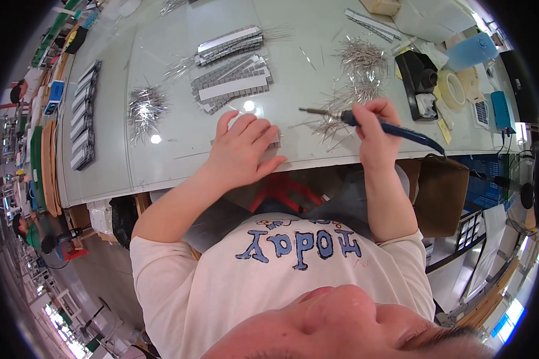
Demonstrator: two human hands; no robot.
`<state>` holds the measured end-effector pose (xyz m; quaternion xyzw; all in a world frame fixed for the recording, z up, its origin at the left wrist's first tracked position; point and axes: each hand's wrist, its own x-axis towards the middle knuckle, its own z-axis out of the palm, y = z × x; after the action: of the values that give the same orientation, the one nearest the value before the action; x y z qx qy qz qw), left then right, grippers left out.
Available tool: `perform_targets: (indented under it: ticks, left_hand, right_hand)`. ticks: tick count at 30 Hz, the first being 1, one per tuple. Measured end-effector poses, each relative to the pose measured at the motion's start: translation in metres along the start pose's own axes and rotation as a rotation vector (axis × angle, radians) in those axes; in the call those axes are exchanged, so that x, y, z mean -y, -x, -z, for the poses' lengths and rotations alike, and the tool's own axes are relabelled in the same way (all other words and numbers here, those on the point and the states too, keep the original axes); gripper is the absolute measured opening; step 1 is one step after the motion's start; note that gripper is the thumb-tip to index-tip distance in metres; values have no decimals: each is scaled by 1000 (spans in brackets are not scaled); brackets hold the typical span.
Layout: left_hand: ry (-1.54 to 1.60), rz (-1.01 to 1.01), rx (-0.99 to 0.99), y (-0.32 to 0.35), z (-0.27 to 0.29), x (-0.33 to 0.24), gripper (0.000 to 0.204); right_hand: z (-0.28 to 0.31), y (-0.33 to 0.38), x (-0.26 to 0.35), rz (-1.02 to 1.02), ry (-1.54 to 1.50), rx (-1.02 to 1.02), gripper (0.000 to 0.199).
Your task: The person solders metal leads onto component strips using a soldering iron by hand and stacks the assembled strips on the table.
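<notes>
A soldering iron [404, 131] with a dark blue handle lies in the closed fingers of my right hand [377, 134]. Its metal tip points left, above the table and toward my other hand. My left hand [239, 146] rests near the table's front edge, fingers apart and palm down. Beneath it lies a grey strip [276, 139], mostly hidden by the fingers. Just beyond, several grey and white segmented strips [233, 85] lie side by side, with another stack [229, 45] farther back. Thin silvery wire leads [335, 122] are heaped under the iron's tip.
More leads form piles at the left [148, 107] and right [360, 57]. Stacked strips [85, 116] line the table's left side. At the right are a black soldering stand [416, 75], a tape roll [451, 88] and a blue bottle [472, 51].
</notes>
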<state>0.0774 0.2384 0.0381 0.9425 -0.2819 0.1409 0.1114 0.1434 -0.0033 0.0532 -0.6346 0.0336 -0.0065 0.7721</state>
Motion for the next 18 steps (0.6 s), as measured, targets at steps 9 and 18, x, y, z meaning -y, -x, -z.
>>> perform_targets:
  ticks: [9,18]
  left_hand:
    - [-20,233,38,34,-8,-24,71]
    - [-20,216,67,33,-14,-22,78]
  right_hand:
    - [-6,12,-23,266,285,157,19]
    - [-7,11,-30,313,316,170,19]
